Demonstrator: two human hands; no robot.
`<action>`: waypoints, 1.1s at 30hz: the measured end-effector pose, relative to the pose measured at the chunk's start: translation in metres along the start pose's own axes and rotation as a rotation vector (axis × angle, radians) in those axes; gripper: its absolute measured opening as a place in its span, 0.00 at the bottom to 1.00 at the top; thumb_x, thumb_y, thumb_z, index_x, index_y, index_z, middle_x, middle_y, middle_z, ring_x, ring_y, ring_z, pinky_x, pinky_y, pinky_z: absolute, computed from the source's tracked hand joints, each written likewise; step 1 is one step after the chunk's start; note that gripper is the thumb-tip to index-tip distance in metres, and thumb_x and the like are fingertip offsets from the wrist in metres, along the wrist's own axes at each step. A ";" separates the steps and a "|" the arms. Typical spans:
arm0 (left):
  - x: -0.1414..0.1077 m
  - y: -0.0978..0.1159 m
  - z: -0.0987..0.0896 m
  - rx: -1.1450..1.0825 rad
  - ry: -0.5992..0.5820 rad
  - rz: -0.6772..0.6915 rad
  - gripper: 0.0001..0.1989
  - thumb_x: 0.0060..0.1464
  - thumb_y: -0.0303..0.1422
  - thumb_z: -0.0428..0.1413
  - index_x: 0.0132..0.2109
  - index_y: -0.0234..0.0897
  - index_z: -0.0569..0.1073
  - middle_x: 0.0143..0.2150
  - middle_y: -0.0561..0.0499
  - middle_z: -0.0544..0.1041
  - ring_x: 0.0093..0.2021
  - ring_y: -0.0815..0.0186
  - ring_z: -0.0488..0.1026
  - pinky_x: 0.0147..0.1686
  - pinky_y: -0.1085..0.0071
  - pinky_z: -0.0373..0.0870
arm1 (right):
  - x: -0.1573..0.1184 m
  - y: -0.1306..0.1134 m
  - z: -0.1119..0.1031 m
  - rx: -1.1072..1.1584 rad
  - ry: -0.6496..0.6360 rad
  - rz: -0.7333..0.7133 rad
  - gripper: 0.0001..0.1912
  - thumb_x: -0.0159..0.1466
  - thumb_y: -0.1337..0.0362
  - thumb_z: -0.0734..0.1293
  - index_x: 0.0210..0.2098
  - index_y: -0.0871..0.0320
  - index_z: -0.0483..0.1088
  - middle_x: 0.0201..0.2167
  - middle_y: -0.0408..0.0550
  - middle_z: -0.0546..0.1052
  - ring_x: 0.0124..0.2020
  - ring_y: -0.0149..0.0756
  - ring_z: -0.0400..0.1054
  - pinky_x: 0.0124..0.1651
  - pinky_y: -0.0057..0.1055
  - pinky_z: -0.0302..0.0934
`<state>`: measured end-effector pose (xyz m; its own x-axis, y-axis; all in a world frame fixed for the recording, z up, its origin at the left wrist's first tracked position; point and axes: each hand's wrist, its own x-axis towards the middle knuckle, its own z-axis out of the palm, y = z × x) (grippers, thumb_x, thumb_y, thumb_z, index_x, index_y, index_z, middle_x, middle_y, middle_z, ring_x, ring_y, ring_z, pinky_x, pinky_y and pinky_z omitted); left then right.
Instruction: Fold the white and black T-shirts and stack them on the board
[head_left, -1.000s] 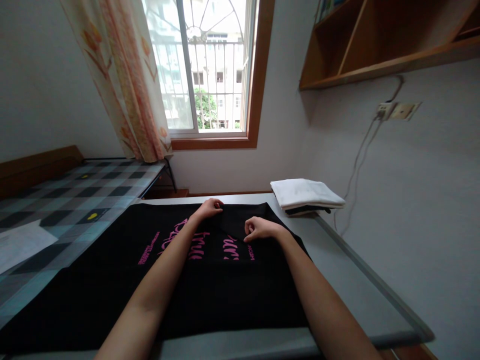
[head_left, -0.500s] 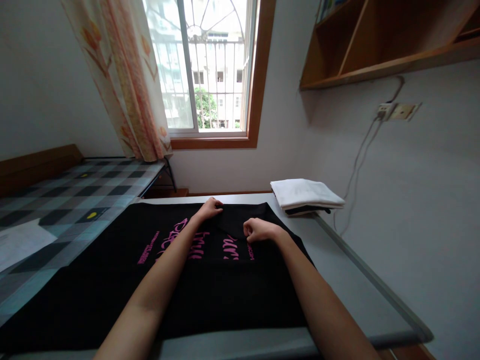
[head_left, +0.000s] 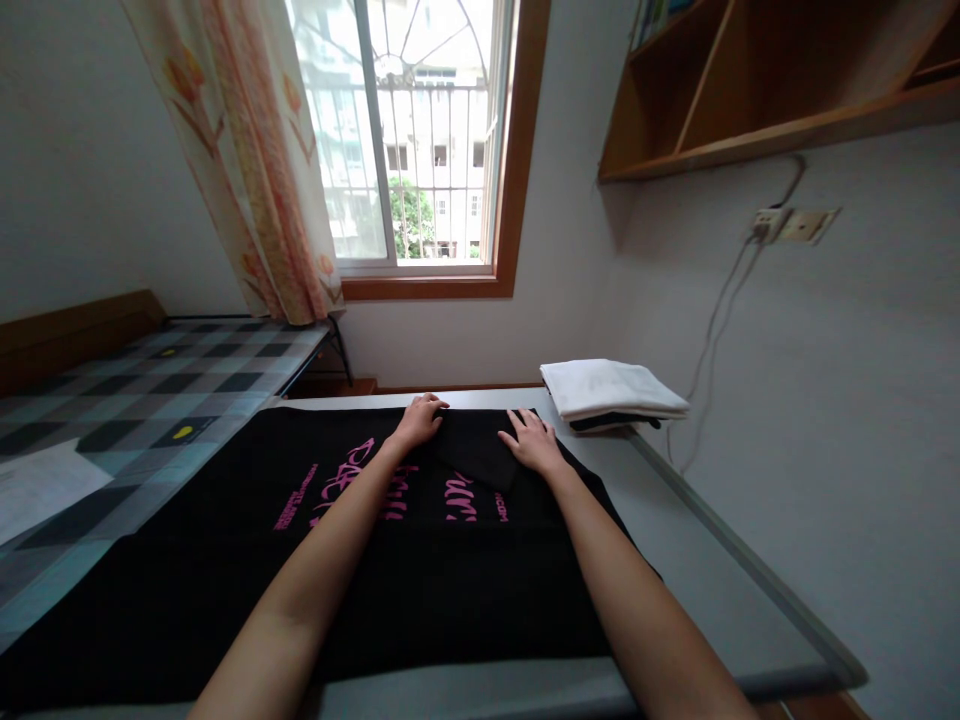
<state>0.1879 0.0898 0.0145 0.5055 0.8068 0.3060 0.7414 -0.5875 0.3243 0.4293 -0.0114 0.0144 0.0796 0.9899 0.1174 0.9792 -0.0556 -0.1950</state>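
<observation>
A black T-shirt (head_left: 465, 590) with pink lettering lies spread over the white table, its left part reaching to the bed side. Near the shirt's far edge, my left hand (head_left: 421, 420) rests on the cloth with its fingers stretched out and slightly bent. To its right, my right hand (head_left: 531, 440) lies flat on the black cloth, fingers spread. Between the two hands a small folded-over part of the shirt, likely a sleeve, lies flat and covers some of the lettering.
A folded stack of white and black cloth (head_left: 611, 390) sits at the table's (head_left: 697, 560) far right. On the left stands a bed with a checked cover (head_left: 225, 375), a paper (head_left: 49, 485) on it. A wooden shelf (head_left: 720, 140) hangs above right, with a cable (head_left: 712, 340) below.
My right hand has let go of the cloth it pinched, moved away from me and right, and opened flat on it. The folded part lies flatter. My left hand has barely moved.
</observation>
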 end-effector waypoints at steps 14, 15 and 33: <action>-0.011 -0.014 0.006 0.131 0.053 -0.147 0.18 0.64 0.37 0.45 0.55 0.39 0.73 0.54 0.45 0.73 0.54 0.60 0.69 0.54 0.65 0.64 | 0.002 0.003 0.011 -0.047 -0.144 0.064 0.34 0.69 0.47 0.46 0.70 0.55 0.45 0.71 0.49 0.42 0.70 0.38 0.35 0.68 0.46 0.31; -0.015 -0.021 0.001 0.147 0.061 -0.169 0.18 0.64 0.35 0.45 0.55 0.39 0.72 0.55 0.44 0.73 0.54 0.59 0.69 0.54 0.64 0.64 | 0.002 0.004 0.011 -0.046 -0.137 0.063 0.34 0.69 0.47 0.46 0.70 0.55 0.45 0.71 0.49 0.42 0.70 0.38 0.35 0.68 0.46 0.31; -0.115 -0.183 -0.170 0.715 -0.231 -0.463 0.20 0.47 0.31 0.53 0.49 0.38 0.74 0.56 0.38 0.72 0.59 0.47 0.61 0.54 0.51 0.55 | 0.007 0.009 0.017 -0.006 -0.070 0.041 0.31 0.69 0.48 0.50 0.68 0.54 0.52 0.70 0.51 0.49 0.69 0.40 0.41 0.67 0.48 0.35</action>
<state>-0.0807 0.0941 0.0721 0.1054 0.9920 0.0693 0.9534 -0.0810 -0.2906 0.4354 -0.0033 -0.0027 0.1067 0.9935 0.0410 0.9765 -0.0969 -0.1923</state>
